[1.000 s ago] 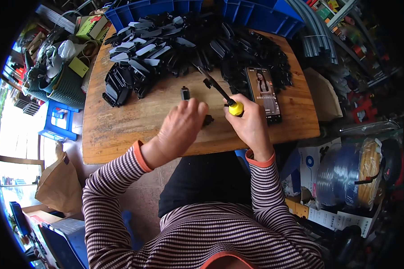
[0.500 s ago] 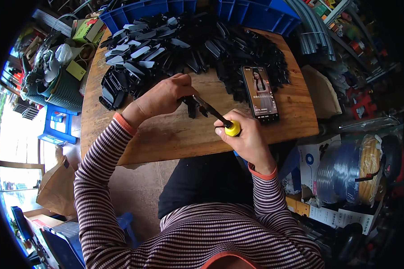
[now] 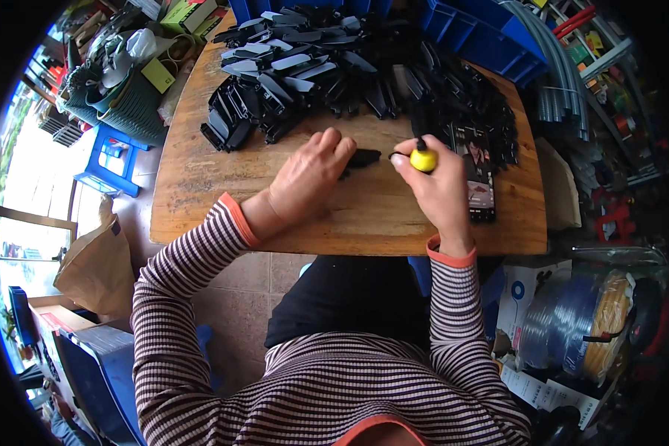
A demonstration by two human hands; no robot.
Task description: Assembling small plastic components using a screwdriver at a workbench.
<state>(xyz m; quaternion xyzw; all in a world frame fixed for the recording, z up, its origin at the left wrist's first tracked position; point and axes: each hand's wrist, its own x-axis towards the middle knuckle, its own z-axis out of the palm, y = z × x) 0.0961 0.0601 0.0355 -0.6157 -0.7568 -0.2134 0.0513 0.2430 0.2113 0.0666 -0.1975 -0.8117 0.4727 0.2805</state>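
My left hand [image 3: 305, 175] is closed around a small black plastic part [image 3: 364, 157] just above the wooden table [image 3: 394, 223]. Its far end sticks out to the right of my fingers; the rest is hidden under them. In my right hand [image 3: 444, 189] is a hand tool with a round yellow end [image 3: 424, 160], its kind hard to make out. A dark bit shows at my right fingertips, a short way from the part. Beyond my hands lies a heap of black plastic parts [image 3: 293, 63], several with flat grey faces.
A smartphone [image 3: 482, 182] with a lit screen stands right beside my right hand. Blue crates [image 3: 483, 37] line the table's far edge. Grey tubes [image 3: 561, 100] hang at the right, above coils of hose [image 3: 561, 320]. A blue stool [image 3: 111, 160] is on the left.
The yellow-ended tool has drawn away from the black part and turned, now pointing differently. My right hand has moved up and right, partly over the phone's edge. The whole view has shifted.
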